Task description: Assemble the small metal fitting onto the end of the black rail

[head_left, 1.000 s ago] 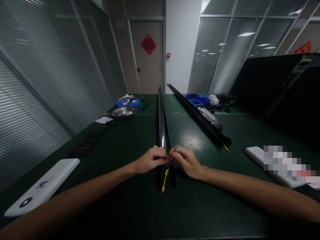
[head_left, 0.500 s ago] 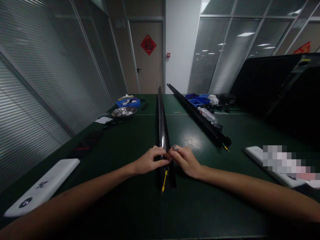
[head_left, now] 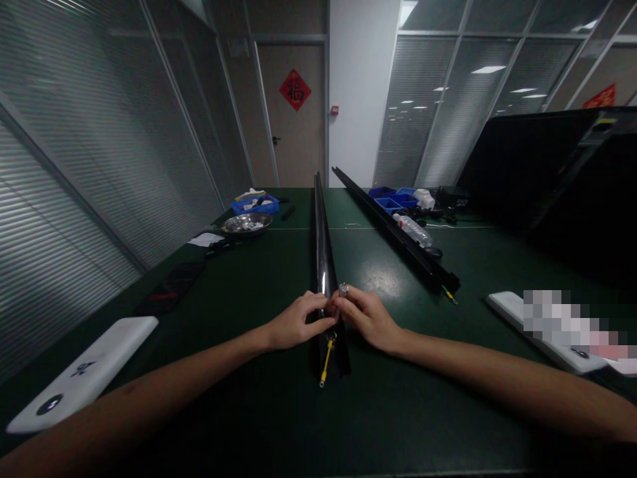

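A long black rail [head_left: 322, 252] lies on the green table [head_left: 259, 279], running away from me toward the far end. A yellow wire [head_left: 326, 358] pokes out of its near end. My left hand [head_left: 297, 321] rests on the rail's left side, fingers curled in a pinch at the top of the channel. My right hand [head_left: 367, 317] meets it from the right, fingertips pinched on a small silver part [head_left: 343, 289] just above the rail. Both hands touch each other over the rail, near the wire's upper end.
A second black rail [head_left: 398, 232] lies diagonally to the right with a plastic bottle [head_left: 414, 230] beside it. Blue bins [head_left: 395, 198], a metal bowl [head_left: 247, 224], a white flat device [head_left: 84, 372] at left, and a large black panel [head_left: 557, 179] at right surround the work area.
The right hand's pinched fingers with the silver part have shifted slightly left and up, closer over the rail. The left hand stays almost where it was.
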Demonstrator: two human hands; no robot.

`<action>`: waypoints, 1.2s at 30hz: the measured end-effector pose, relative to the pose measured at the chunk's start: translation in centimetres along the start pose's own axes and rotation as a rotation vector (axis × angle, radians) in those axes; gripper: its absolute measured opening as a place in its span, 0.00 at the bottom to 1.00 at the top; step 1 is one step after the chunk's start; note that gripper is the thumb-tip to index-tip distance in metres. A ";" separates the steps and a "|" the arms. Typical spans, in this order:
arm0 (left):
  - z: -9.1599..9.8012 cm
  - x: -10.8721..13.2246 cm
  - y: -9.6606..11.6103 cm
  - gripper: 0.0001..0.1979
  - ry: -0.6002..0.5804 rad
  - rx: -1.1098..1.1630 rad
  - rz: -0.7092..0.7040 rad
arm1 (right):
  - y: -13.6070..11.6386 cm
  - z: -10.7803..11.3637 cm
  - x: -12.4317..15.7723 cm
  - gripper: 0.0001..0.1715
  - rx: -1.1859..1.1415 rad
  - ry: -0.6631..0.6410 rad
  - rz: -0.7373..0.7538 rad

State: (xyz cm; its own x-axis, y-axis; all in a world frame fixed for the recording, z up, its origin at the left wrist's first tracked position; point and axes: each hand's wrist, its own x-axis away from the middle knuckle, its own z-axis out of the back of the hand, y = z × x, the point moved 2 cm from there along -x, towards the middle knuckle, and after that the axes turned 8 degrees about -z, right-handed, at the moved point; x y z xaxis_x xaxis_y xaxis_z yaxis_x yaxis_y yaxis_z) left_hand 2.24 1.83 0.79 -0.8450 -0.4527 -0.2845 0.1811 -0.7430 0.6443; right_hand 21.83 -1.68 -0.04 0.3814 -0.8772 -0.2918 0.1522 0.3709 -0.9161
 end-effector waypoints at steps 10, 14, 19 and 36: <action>0.0 0.1 0.1 0.10 0.014 -0.026 -0.032 | 0.6 -0.1 -0.2 0.25 0.053 0.006 0.014; 0.1 0.1 0.1 0.11 0.007 -0.021 -0.046 | 0.4 -0.1 -0.2 0.26 0.062 -0.013 0.037; 0.0 0.1 0.1 0.12 0.006 -0.008 -0.056 | 0.1 -0.1 -0.1 0.25 0.072 -0.017 0.063; 0.0 0.3 -0.3 0.15 0.015 0.022 -0.047 | -1.3 -0.1 0.1 0.17 0.175 -0.054 0.192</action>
State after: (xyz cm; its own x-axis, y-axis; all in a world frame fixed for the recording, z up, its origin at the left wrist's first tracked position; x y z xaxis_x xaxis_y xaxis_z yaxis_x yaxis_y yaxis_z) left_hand 1.91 1.93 0.56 -0.8446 -0.4250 -0.3255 0.1303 -0.7530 0.6450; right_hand 21.56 -2.31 1.04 0.4658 -0.7699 -0.4362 0.2262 0.5802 -0.7825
